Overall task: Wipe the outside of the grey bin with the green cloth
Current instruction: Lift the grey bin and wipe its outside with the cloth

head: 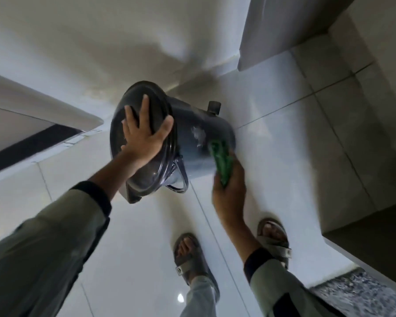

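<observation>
The grey bin [188, 138] is tipped well over from upright, its lid [137, 143] turned toward the camera and its body angled away toward the white tiled floor [146, 236]; whether its base touches the floor cannot be told. The left hand [142, 136] lies flat on the lid with fingers spread open, palm pressing down, apparently both to keep the lid closed and to steady the bin at this tilt so that the side wall is exposed. The right hand [229, 191] is closed around the green cloth [221, 161], fingers curled over the bunched fabric, which is pressed against the lower side of the bin near its base end. The cloth is blurred, consistent with a wiping stroke in progress. Pale smears [198, 136] show on the bin wall above the cloth, so that area appears not yet clean; judged on this, the task is part way through. A wire handle [181, 179] hangs loose below the lid rim, and a short dark knob-like projection [214, 107] stands on the far side. The person's sandalled feet [188, 257] are planted just behind the bin. Risk noted: the smooth lid could slip under the flat palm.
</observation>
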